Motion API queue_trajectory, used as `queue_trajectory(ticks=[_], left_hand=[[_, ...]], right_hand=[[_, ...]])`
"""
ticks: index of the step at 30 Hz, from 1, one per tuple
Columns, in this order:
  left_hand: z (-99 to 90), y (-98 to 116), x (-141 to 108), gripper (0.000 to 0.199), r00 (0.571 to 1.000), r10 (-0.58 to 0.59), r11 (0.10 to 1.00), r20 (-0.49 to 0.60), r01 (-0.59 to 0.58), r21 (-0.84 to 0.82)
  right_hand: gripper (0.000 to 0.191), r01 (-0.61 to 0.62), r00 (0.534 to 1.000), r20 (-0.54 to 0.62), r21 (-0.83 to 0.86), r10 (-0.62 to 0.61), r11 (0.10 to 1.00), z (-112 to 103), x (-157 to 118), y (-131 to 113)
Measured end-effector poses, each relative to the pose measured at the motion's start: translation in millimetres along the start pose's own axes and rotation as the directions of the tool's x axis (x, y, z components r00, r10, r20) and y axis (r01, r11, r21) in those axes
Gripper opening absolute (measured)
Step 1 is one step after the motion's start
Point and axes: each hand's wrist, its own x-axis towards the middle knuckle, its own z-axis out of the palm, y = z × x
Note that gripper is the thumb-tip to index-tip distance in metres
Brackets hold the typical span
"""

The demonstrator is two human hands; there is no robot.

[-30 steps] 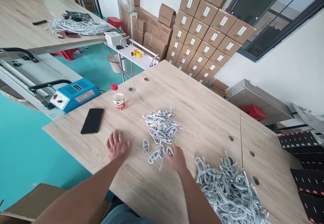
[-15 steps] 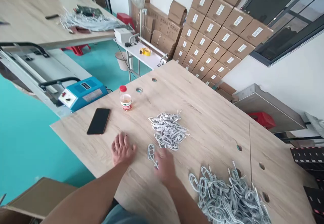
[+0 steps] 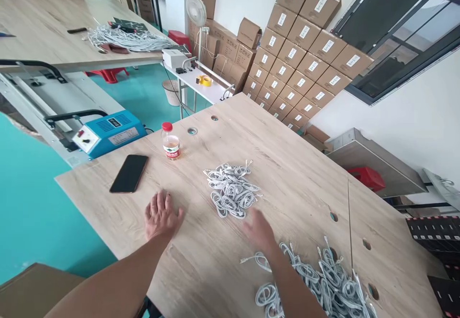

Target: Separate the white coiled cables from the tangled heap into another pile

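My left hand [image 3: 160, 216] rests palm down on the wooden table, its fingers spread and nothing in them. Just beyond the lower right edge of a small heap of coiled grey-white cables [image 3: 232, 188] is my right hand [image 3: 259, 229]. Motion blurs its fingers, so I cannot make out whether they are closed. A larger heap of similar coiled cables [image 3: 323, 279] lies to the right, partly hidden behind my right forearm.
A dark phone [image 3: 129, 173] and a red-capped bottle [image 3: 171, 141] stand on the table [image 3: 287, 164] at left. A blue machine [image 3: 109, 133] adjoins its left edge. Stacked cartons [image 3: 302, 54] line the wall; a yellow tape roll [image 3: 204, 81] sits on a white side table.
My right hand has moved right, away from a cable coil that now lies against the small heap's lower left edge. The left hand stays flat on the table while the view shifts slightly.
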Motion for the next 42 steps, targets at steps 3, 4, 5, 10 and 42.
queue_trajectory(ticks=[3, 4, 5, 10, 42], left_hand=[[-1.7, -1, 1, 0.071, 1.000, 0.004, 1.000, -0.002, -0.004, 0.009], [-1.6, -1, 1, 0.071, 1.000, 0.000, 1.000, -0.002, 0.000, 0.010], [-1.0, -1, 1, 0.071, 1.000, -0.004, 1.000, 0.000, 0.004, 0.010], [4.6, -4, 0, 0.074, 0.999, -0.012, 1.000, 0.030, 0.012, -0.005], [11.8, -8, -1, 0.073, 0.999, -0.011, 0.999, 0.042, 0.010, 0.035]], right_hand=[[0.067, -0.062, 0.971, -0.212, 0.206, 0.106, 0.977, -19, 70, -20], [0.066, -0.055, 0.971, -0.214, 0.237, 0.107, 0.970, -24, 86, -21], [0.060, -0.030, 0.974, -0.209, 0.260, 0.087, 0.965, -28, 98, -18], [0.035, 0.067, 0.974, -0.219, 0.542, 0.064, 0.838, -50, 113, 9], [0.024, -0.028, 0.977, 0.189, 0.562, -0.095, 0.827, -45, 166, 14]])
